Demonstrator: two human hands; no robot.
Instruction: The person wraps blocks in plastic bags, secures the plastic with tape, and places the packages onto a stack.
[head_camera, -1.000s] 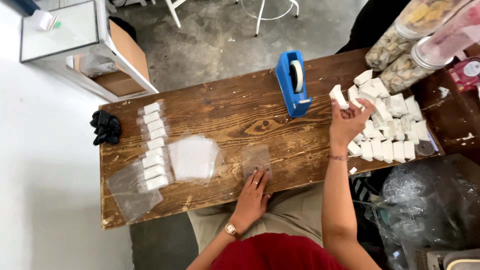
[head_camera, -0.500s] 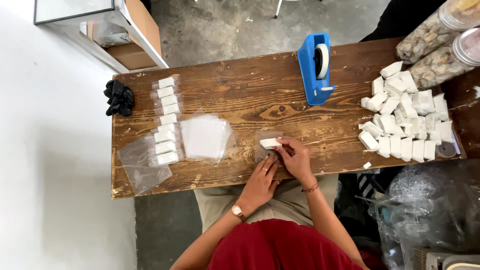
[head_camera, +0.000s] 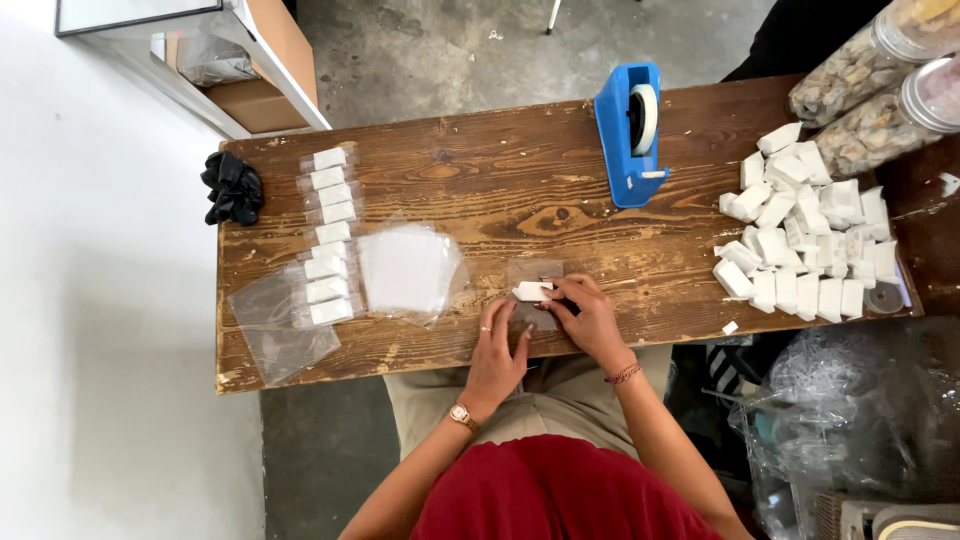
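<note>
My right hand (head_camera: 595, 322) fingers pinching a small white block (head_camera: 531, 291), pushing it into a clear bag (head_camera: 535, 295) near the tabletop (head_camera: 500, 190) front edge, my left hand (head_camera: 497, 350) pressing the bag flat, fingers spread

We see both forearms reaching forward and converging near the middle. Our left hand (head_camera: 497, 352) lies palm down with fingers spread and flat, a watch on the wrist and a ring on one finger. Our right hand (head_camera: 590, 318) angles inward beside it, fingers curled in a pinch, a bracelet at the wrist.
</note>
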